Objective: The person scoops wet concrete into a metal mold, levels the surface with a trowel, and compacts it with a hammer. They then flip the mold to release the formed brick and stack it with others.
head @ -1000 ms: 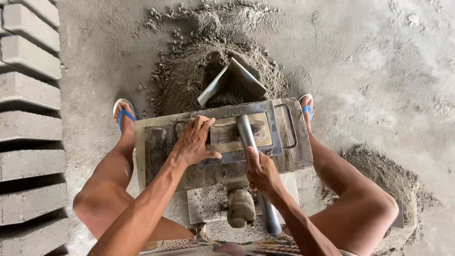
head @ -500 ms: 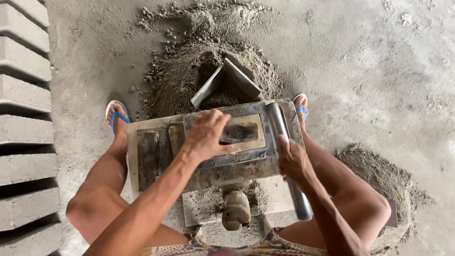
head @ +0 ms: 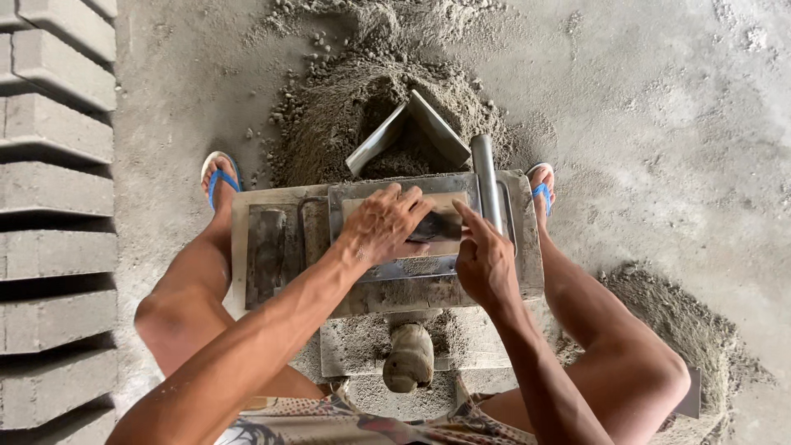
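A heap of grey sand mix [head: 371, 99] with a metal scoop [head: 412, 132] lies at twelve o'clock, stacked blocks [head: 53, 206] at nine. The metal mould [head: 387, 272] sits between the knees. The left hand [head: 387, 227] presses loosely spread fingers into its cavity; the right hand [head: 484, 259], at three o'clock, rests flat, fingers together, beside the steel pipe [head: 488, 185].

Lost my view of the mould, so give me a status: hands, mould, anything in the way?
Left hand flat on the metal mould, pressing inside. Right hand at its right edge, beside the steel pipe. Nothing blocking.
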